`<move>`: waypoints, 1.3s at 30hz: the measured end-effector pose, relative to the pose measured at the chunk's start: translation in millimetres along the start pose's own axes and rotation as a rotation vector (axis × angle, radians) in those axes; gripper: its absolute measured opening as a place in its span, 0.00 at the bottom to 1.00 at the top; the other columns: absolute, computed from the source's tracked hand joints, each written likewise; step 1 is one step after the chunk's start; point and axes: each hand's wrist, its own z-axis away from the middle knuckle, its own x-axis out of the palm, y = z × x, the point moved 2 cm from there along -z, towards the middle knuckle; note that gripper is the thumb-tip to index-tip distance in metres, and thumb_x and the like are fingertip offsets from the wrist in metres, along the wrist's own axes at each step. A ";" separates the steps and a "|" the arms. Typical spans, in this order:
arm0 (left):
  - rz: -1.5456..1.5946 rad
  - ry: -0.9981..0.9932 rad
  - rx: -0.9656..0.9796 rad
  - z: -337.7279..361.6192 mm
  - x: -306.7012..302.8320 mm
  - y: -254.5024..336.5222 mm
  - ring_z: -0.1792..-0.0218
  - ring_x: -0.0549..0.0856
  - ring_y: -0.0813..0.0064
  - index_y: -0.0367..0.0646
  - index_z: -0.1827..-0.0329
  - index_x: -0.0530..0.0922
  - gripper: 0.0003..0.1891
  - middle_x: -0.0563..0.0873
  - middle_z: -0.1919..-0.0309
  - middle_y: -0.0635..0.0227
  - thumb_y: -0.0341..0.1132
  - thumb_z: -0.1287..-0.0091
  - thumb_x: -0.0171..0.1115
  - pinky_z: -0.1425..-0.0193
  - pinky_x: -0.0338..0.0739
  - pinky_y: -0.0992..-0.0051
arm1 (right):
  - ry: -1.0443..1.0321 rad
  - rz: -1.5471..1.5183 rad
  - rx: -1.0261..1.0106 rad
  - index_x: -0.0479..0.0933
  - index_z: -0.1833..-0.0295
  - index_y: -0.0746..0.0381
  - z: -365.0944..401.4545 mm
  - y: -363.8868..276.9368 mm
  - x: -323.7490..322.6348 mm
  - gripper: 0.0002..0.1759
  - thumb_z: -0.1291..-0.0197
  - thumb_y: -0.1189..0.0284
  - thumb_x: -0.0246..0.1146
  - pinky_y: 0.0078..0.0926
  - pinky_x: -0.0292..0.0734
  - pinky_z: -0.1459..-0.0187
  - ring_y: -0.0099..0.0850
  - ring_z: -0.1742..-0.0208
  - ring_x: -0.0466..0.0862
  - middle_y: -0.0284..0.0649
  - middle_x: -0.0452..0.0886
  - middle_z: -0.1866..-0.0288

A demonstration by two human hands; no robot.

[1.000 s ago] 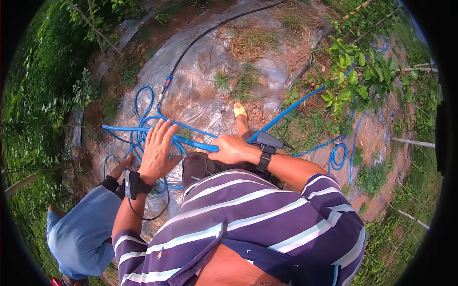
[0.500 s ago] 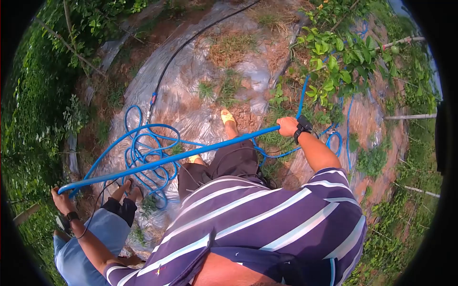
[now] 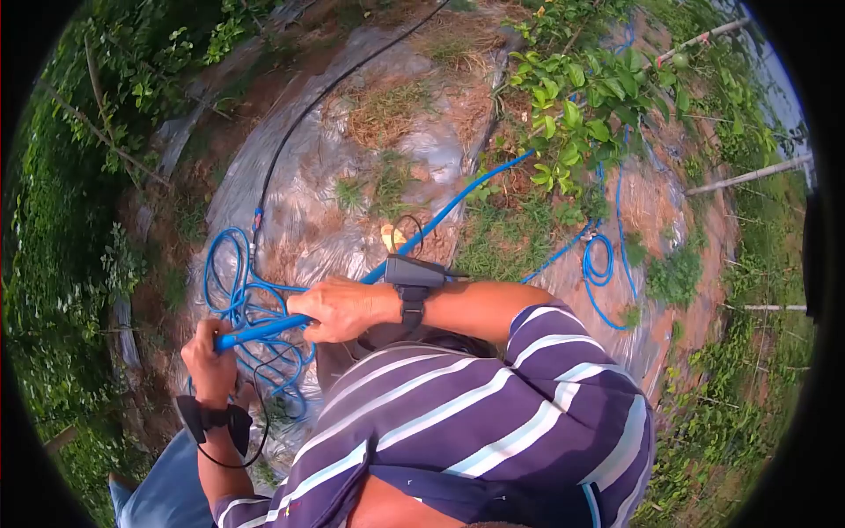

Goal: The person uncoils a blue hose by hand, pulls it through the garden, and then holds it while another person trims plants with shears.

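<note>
A blue hose (image 3: 466, 191) runs from the leafy branches at upper right down to my hands. My right hand (image 3: 339, 308) grips it in front of my body, its fingers wrapped around the hose. Close by at the left, my left hand (image 3: 209, 359) is closed on the same hose near the loose coils. Both wrists carry dark strapped devices. Below and behind my hands lies a tangled pile of blue hose (image 3: 231, 273) on the ground sheeting, partly hidden by my hands.
A black pipe (image 3: 304, 132) meets the blue hose at a joint near the pile. Silvery plastic sheeting (image 3: 295, 211) covers the soil. Another hose coil (image 3: 598, 264) lies at right. Leafy branches (image 3: 590, 114) hang at upper right; another person's blue clothing (image 3: 163, 484) shows at lower left.
My right hand has moved left and down, close to my left hand. My left hand has come inward to the right. The hose between them is much shorter now.
</note>
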 end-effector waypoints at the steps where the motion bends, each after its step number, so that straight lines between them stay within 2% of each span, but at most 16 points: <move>1: 0.009 0.047 0.095 0.6 -1.3 -0.3 0.76 0.83 0.54 0.41 0.64 0.77 0.05 0.82 0.76 0.55 0.29 0.31 0.65 0.68 0.75 0.62 | -0.003 0.009 0.004 0.74 0.60 0.64 7.0 14.4 -8.8 0.15 0.44 0.64 0.64 0.54 0.74 0.61 0.56 0.63 0.83 0.53 0.81 0.70; 3: -0.153 0.329 -0.191 17.8 -84.6 -112.1 0.74 0.78 0.68 0.37 0.62 0.75 0.09 0.80 0.75 0.57 0.33 0.26 0.61 0.66 0.74 0.68 | -0.116 0.309 0.375 0.83 0.65 0.58 70.4 157.0 -44.3 0.11 0.53 0.64 0.65 0.51 0.77 0.61 0.53 0.62 0.86 0.49 0.85 0.68; 6: -0.372 0.492 -0.460 55.1 -156.2 -262.2 0.67 0.79 0.66 0.40 0.60 0.75 0.11 0.80 0.69 0.62 0.39 0.24 0.58 0.58 0.75 0.67 | -0.079 0.720 0.737 0.83 0.62 0.59 215.7 277.0 -97.4 0.09 0.52 0.72 0.66 0.52 0.74 0.53 0.51 0.60 0.87 0.47 0.86 0.68; 9: -0.436 0.270 -0.706 68.2 -146.1 -350.4 0.58 0.86 0.50 0.42 0.47 0.76 0.14 0.86 0.59 0.51 0.37 0.32 0.61 0.52 0.78 0.56 | -0.028 0.622 0.978 0.86 0.62 0.55 235.1 239.2 -112.0 0.09 0.47 0.67 0.64 0.54 0.76 0.56 0.52 0.60 0.87 0.49 0.87 0.66; 12: -0.588 0.073 -0.308 25.3 -60.4 -218.8 0.27 0.68 0.45 0.42 0.23 0.61 0.44 0.73 0.30 0.50 0.27 0.47 0.69 0.25 0.65 0.54 | -0.061 0.446 0.858 0.87 0.63 0.57 166.7 168.0 -74.2 0.13 0.45 0.62 0.63 0.53 0.78 0.58 0.54 0.61 0.86 0.54 0.86 0.68; 16: -0.154 -0.309 0.150 -13.0 40.2 13.3 0.20 0.57 0.48 0.43 0.22 0.61 0.49 0.64 0.23 0.50 0.32 0.51 0.77 0.18 0.51 0.50 | -0.078 0.159 0.518 0.85 0.63 0.61 63.6 85.7 -0.7 0.20 0.43 0.54 0.64 0.52 0.78 0.58 0.54 0.61 0.86 0.56 0.85 0.68; 17: -0.095 -0.303 0.275 -12.6 59.4 42.3 0.23 0.65 0.50 0.42 0.26 0.67 0.44 0.70 0.27 0.52 0.34 0.49 0.76 0.20 0.56 0.51 | -0.095 0.001 0.495 0.84 0.63 0.63 40.7 55.7 4.9 0.22 0.42 0.53 0.64 0.51 0.77 0.58 0.55 0.61 0.85 0.56 0.85 0.68; 19: 0.151 -0.361 0.366 -10.5 91.8 56.8 0.38 0.81 0.51 0.46 0.36 0.74 0.32 0.83 0.43 0.52 0.34 0.47 0.73 0.32 0.72 0.54 | 0.017 -0.076 0.289 0.81 0.62 0.63 10.5 14.6 9.9 0.20 0.41 0.54 0.65 0.51 0.76 0.60 0.55 0.62 0.85 0.56 0.84 0.68; 20: 0.197 -0.424 0.088 -5.2 92.8 43.7 0.58 0.88 0.50 0.47 0.49 0.79 0.19 0.88 0.63 0.56 0.32 0.45 0.70 0.51 0.80 0.55 | 0.017 -0.079 0.288 0.81 0.62 0.63 9.5 8.3 2.8 0.20 0.41 0.54 0.65 0.51 0.76 0.60 0.55 0.62 0.85 0.56 0.84 0.68; 21: 0.148 -0.313 0.174 -5.3 89.0 23.3 0.66 0.88 0.49 0.48 0.56 0.79 0.14 0.88 0.71 0.58 0.30 0.46 0.69 0.63 0.81 0.55 | -0.073 -0.053 0.235 0.81 0.56 0.62 9.4 5.2 -6.1 0.20 0.40 0.56 0.65 0.51 0.76 0.60 0.54 0.62 0.85 0.54 0.84 0.68; 24: -0.032 0.029 -0.057 -6.3 0.5 -14.3 0.69 0.87 0.50 0.44 0.59 0.78 0.08 0.87 0.70 0.54 0.23 0.39 0.62 0.67 0.79 0.61 | -0.130 0.160 0.282 0.81 0.57 0.61 39.7 94.5 -29.7 0.15 0.42 0.61 0.64 0.50 0.76 0.62 0.52 0.64 0.85 0.51 0.84 0.69; 28: -0.284 0.463 -0.196 18.4 -110.9 -156.0 0.74 0.83 0.58 0.42 0.58 0.77 0.06 0.82 0.72 0.55 0.34 0.25 0.59 0.67 0.77 0.66 | -0.253 0.663 0.773 0.85 0.62 0.55 208.0 286.7 -81.0 0.11 0.47 0.62 0.65 0.50 0.79 0.59 0.51 0.60 0.87 0.47 0.86 0.67; 30: -0.445 0.522 -0.397 25.2 -159.2 -239.2 0.68 0.83 0.59 0.42 0.55 0.75 0.08 0.84 0.68 0.57 0.38 0.22 0.57 0.59 0.78 0.65 | -0.191 0.777 0.855 0.85 0.63 0.55 259.8 289.2 -95.9 0.10 0.47 0.63 0.65 0.51 0.80 0.58 0.51 0.60 0.87 0.46 0.87 0.66; 33: -0.724 0.502 -0.560 19.0 -162.3 -334.0 0.47 0.84 0.51 0.45 0.31 0.71 0.27 0.84 0.46 0.52 0.33 0.33 0.67 0.45 0.78 0.58 | -0.123 0.594 0.997 0.86 0.65 0.55 222.5 232.4 -91.6 0.10 0.48 0.63 0.65 0.51 0.79 0.57 0.51 0.59 0.88 0.47 0.88 0.65; 36: -0.677 0.220 -0.160 -35.8 -67.8 -157.2 0.23 0.65 0.50 0.43 0.20 0.60 0.49 0.69 0.26 0.52 0.24 0.49 0.72 0.22 0.60 0.55 | -0.049 0.436 0.782 0.86 0.65 0.59 139.3 148.0 -45.9 0.15 0.45 0.58 0.66 0.54 0.78 0.60 0.53 0.60 0.87 0.51 0.86 0.68; 39: -0.205 -0.279 0.248 -40.0 28.1 19.1 0.20 0.58 0.49 0.42 0.22 0.62 0.49 0.65 0.24 0.52 0.29 0.52 0.75 0.17 0.47 0.48 | -0.142 0.091 0.585 0.82 0.66 0.68 58.7 57.3 -19.2 0.19 0.46 0.60 0.67 0.53 0.78 0.58 0.56 0.59 0.86 0.58 0.85 0.65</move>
